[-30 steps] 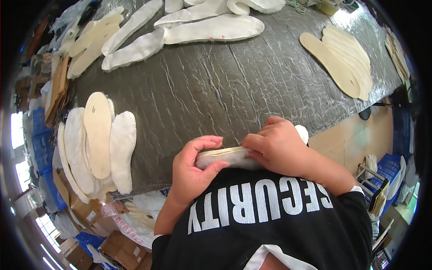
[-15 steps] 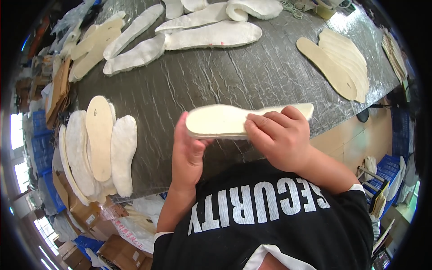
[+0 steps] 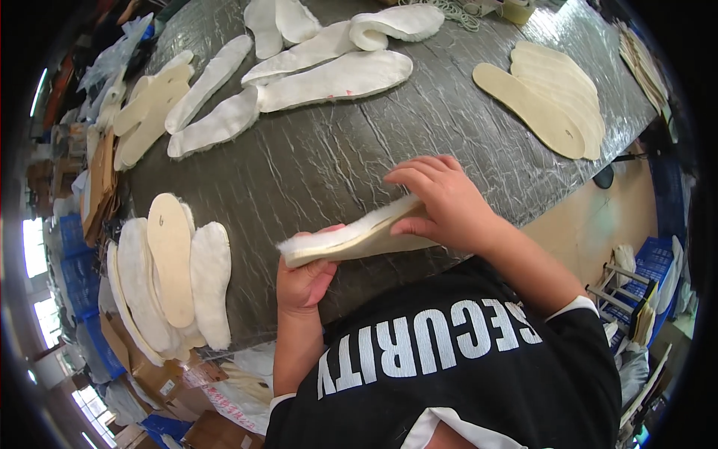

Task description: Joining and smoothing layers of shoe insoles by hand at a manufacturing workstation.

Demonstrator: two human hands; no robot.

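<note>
Above the near edge of the table, a fleece insole (image 3: 355, 238) is held tilted on its side, its fluffy white pile facing away and its smooth beige base toward me. A thin gap along its edge suggests more than one layer; I cannot tell how many insoles are there. My left hand (image 3: 305, 283) is closed round its left end, thumb below the edge and fingers behind. At the right end, my right hand (image 3: 452, 202) has the insole between its thumb, which lies on the beige side, and its fingers, raised over the top edge.
Fleece insoles with a beige one on top form a pile (image 3: 170, 258) at the left. More fleece insoles (image 3: 336, 81) lie at the back. Fanned beige insoles (image 3: 557, 105) rest at the right, others (image 3: 153, 112) at the far left. The dark table (image 3: 336, 161) has a wrinkled plastic cover.
The insole has been turned from beige face up to tilted, showing fleece along the top. My left hand has come nearer and down; the right hand's fingers have lifted off the face.
</note>
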